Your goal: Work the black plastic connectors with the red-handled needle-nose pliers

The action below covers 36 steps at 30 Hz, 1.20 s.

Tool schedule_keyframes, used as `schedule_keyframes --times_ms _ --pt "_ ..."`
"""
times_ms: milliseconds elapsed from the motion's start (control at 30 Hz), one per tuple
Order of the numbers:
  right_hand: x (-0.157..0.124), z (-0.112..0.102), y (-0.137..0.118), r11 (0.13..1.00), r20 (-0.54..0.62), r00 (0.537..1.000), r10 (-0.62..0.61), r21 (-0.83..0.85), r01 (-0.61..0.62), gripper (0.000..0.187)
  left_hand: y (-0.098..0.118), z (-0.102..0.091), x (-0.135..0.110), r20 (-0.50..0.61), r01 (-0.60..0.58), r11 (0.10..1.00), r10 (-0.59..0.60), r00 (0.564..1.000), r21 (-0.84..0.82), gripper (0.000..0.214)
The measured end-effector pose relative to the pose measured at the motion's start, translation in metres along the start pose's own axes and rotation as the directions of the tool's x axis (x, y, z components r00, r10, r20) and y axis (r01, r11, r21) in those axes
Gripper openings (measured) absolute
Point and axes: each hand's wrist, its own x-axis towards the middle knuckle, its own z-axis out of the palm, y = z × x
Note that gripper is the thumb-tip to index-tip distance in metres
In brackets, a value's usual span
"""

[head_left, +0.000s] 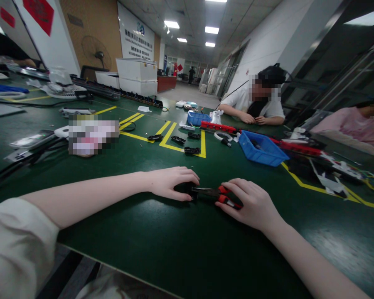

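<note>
Steadily, the left forearm is reaching in from the left side, nearly level over the table, and the left hand [174, 183] is lying palm-down with fingers curled, narrowing around a small black piece [193, 193] between thumb and fingertips. The right forearm is slanting up from the lower right, and the right hand [251, 204] is gripping a pair of pliers with red-and-black handles [222, 195], whose metal nose is pointing left and meeting that piece just above the dark green tabletop [174, 249]. Whether the nose is clamping it, I cannot tell. Beyond the hands, 4 small black connector-like parts [192, 150] are lying among yellow tape lines [182, 151]. Farther back, a white wall sign [135, 35] is showing dark Chinese characters, 大数据科技 being readable among them, above smaller lines that are blurring. A red paper diamond [41, 14] is bearing writing too dark to read.
</note>
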Motion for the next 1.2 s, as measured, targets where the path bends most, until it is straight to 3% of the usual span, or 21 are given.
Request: schedule_keyframes --times_ms 333,767,1200 --pt "-0.0011 -0.0003 0.0077 1.000 -0.110 0.994 0.003 -0.022 -0.005 0.039 0.0012 0.0005 0.0008 -0.027 0.066 0.998 -0.066 0.997 0.024 0.045" --pt "0.0006 -0.0042 0.0015 0.998 -0.083 0.996 -0.019 0.053 0.024 0.032 0.0015 0.0020 0.0001 -0.039 0.004 0.998 -0.001 0.999 0.070 0.034" --pt "0.0009 -0.0044 0.0020 0.998 -0.107 0.993 -0.052 0.015 0.054 0.033 -0.0032 0.0015 -0.0010 -0.021 0.102 0.974 -0.109 0.994 -0.204 0.038"
